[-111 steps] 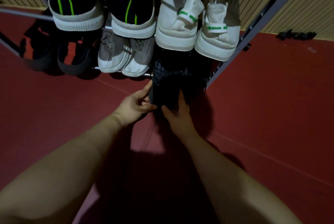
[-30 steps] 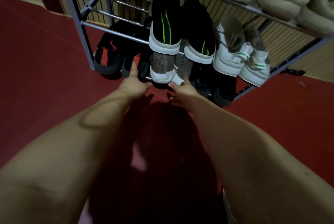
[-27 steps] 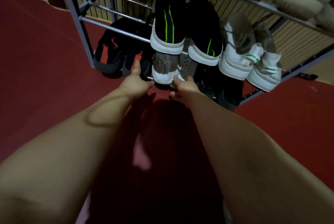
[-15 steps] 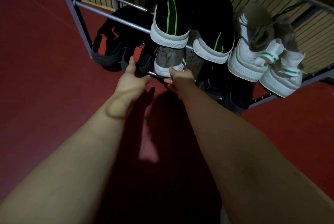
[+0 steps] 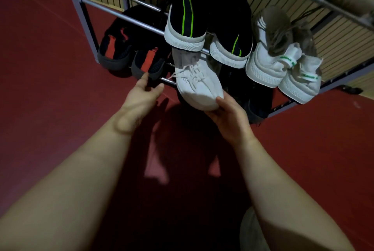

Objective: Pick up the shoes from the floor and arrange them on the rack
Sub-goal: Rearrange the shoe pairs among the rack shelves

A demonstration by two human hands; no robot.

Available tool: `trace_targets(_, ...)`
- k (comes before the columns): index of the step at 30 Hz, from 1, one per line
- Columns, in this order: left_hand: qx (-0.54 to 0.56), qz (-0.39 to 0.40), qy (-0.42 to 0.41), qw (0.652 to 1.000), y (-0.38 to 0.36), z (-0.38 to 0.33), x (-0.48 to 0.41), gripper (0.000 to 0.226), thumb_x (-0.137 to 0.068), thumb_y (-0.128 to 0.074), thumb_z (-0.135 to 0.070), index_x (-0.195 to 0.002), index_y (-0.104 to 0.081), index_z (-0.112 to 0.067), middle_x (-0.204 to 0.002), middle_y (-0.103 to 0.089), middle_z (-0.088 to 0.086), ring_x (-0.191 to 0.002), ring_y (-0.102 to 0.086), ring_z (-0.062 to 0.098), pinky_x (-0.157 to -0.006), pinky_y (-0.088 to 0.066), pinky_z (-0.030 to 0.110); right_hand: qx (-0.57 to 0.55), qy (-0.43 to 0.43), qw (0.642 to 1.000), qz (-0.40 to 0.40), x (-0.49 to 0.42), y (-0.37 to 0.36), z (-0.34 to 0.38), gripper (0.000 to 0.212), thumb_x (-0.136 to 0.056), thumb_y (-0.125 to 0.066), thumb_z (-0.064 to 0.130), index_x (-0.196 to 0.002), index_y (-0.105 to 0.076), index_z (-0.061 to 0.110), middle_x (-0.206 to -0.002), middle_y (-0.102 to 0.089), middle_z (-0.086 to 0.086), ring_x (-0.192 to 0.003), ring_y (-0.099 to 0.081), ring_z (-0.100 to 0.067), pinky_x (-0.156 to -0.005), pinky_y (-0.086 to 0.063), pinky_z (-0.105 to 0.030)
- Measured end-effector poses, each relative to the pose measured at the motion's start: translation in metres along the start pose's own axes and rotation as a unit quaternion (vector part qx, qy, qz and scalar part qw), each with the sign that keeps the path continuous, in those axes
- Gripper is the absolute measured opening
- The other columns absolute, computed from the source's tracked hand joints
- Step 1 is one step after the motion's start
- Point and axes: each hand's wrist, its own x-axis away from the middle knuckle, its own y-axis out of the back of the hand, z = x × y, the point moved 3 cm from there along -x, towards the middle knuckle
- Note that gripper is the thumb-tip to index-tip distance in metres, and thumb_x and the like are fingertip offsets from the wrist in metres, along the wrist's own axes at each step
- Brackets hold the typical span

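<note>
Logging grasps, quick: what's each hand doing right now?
Left hand: open, holding nothing, by the black and red shoe.
Right hand: holding the white sneaker by its toe.

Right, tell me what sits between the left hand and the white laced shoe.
In the head view, only a bare rack bar and red floor separate the open left hand from the white laced shoe.

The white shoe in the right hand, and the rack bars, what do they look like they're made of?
White shoe: probably knit fabric, matte, with woven texture and cloth laces; the right hand cups its toe. Rack bars: likely metal tubing, smooth with a dull grey sheen.
</note>
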Motion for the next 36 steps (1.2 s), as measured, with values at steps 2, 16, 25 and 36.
trace_targets(2,0.03,-0.003,0.004,1.0,-0.001,-0.001,0.0,0.066,-0.09,-0.06,-0.034,-0.147,-0.027,-0.027,-0.126,-0.058,0.009,-0.104,-0.062,0.021,-0.085,-0.054,0.03,-0.015,-0.005,1.0,-0.001,0.016,0.014,0.0,0.055,-0.078,-0.054,0.016,-0.133,-0.05,0.012,-0.116,-0.067,0.001,-0.103,-0.064,-0.013,-0.075,-0.055,-0.024)
trace_targets(16,0.146,0.113,0.003,0.983,-0.005,-0.002,0.018,0.061,-0.095,-0.051,-0.018,-0.148,-0.024,-0.03,-0.125,-0.055,-0.012,-0.071,-0.065,-0.003,-0.055,-0.051,0.016,-0.166,-0.038,0.985,0.001,0.029,0.062,0.018,0.071,-0.031,-0.081,0.019,-0.098,-0.073,-0.001,-0.105,-0.07,-0.018,-0.098,-0.067,-0.031,-0.088,-0.054,-0.042)
trace_targets(25,-0.349,0.179,-0.262,0.882,0.05,-0.032,0.019,0.12,-0.046,-0.083,-0.061,-0.139,-0.007,-0.055,-0.155,-0.006,0.001,-0.136,-0.012,0.006,-0.108,-0.02,0.027,-0.131,-0.089,0.987,0.019,0.017,0.058,0.029,0.076,-0.033,-0.08,0.018,-0.106,-0.07,-0.003,-0.114,-0.064,-0.022,-0.101,-0.064,-0.036,-0.089,-0.052,-0.046)
trace_targets(36,-0.522,0.255,-0.371,0.725,0.032,-0.01,0.035,0.107,-0.057,-0.051,-0.071,-0.149,-0.016,-0.03,-0.103,-0.042,-0.012,-0.093,-0.048,0.008,-0.078,-0.039,0.022,0.083,-0.046,0.994,0.054,0.01,0.032,0.024,0.052,-0.075,-0.059,0.018,-0.126,-0.056,0.02,-0.114,-0.066,-0.009,-0.096,-0.067,-0.019,-0.086,-0.054,-0.03)
